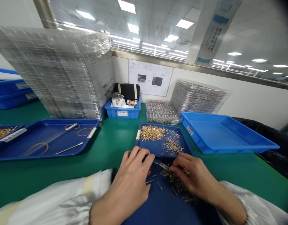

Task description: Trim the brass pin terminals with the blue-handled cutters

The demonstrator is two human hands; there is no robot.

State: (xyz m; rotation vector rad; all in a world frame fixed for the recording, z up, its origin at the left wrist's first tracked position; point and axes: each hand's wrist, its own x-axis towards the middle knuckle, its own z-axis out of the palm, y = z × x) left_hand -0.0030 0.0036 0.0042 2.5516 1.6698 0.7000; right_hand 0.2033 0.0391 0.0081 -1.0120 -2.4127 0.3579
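Note:
My left hand (133, 175) is closed round a blue-handled tool with two flat metal jaws (164, 167), which looks like pliers. The jaws point right, toward my right hand (193, 175). Its thumb and fingers are pinched at the tool's tip, and what they hold is hidden. Below them, small gold-coloured metal pins (178, 186) lie scattered on a dark blue tray (153, 206). Just beyond is another blue tray (148, 147) with a dense heap of gold pins (152, 132) and a looser pile (172, 145).
To the left, a blue tray (57, 134) holds rubber bands and a cotton swab (68, 148). A light blue bin (228, 132) stands right. Behind are a small blue basket (122, 113), stacked clear plastic trays (197, 97) and a tall wrapped stack (64, 68).

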